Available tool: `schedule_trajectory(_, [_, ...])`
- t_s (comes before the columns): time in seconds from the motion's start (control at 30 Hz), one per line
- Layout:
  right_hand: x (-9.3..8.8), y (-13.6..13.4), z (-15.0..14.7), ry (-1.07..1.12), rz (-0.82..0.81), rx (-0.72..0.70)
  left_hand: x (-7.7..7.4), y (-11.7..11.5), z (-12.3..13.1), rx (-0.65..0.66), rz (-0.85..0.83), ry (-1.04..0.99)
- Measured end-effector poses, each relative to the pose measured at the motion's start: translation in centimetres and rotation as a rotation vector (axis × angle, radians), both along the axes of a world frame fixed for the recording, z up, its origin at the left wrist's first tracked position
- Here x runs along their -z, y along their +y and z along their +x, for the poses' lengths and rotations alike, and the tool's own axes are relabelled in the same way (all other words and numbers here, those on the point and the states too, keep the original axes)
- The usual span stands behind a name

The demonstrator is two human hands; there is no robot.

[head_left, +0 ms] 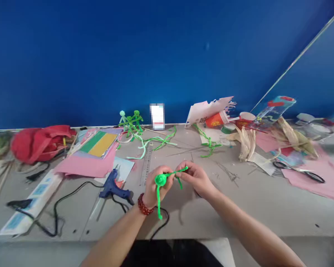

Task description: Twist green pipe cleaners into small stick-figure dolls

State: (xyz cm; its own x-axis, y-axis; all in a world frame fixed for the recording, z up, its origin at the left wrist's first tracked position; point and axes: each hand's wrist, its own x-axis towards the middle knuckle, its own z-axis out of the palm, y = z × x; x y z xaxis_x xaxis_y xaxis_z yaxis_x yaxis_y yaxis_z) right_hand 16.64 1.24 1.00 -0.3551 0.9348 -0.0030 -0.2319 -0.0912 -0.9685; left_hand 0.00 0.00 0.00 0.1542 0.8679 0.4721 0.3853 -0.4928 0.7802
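Green chenille stem (pixel 160 180) is the item in hand, wound into a tight ball at one point along its length. My left hand (pixel 156 189) grasps that ball with the fingers closed around it, held above the counter (pixel 239 211). My right hand (pixel 195 178) pinches a free strand of the stem between thumb and fingertips, just beside the ball. The two hands are nearly touching. A second length of the stem hangs down below the left hand. A red bead bracelet (pixel 142 204) circles my left wrist.

Nearest the left hand, a blue hot glue gun (pixel 114 187) lies on its side, and a black power cord (pixel 55 211) runs across the counter. A steel ruler (pixel 146 163) lies just behind the hands. Farther back stand green chenille figures (pixel 130 120), beside loose green stems (pixel 156 142). Pink paper (pixel 83 167) and a red bag (pixel 40 142) lie to the left. Dried corn husks (pixel 246 144) and black-handled scissors (pixel 299 171) lie to the right.
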Motion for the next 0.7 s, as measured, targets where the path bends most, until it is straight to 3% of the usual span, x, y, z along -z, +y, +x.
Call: schedule_trajectory(0.7, [0.2,-0.1,0.3,-0.056,0.094,0.048,1.1,-0.5,0.0,0.054,-0.270,-0.230])
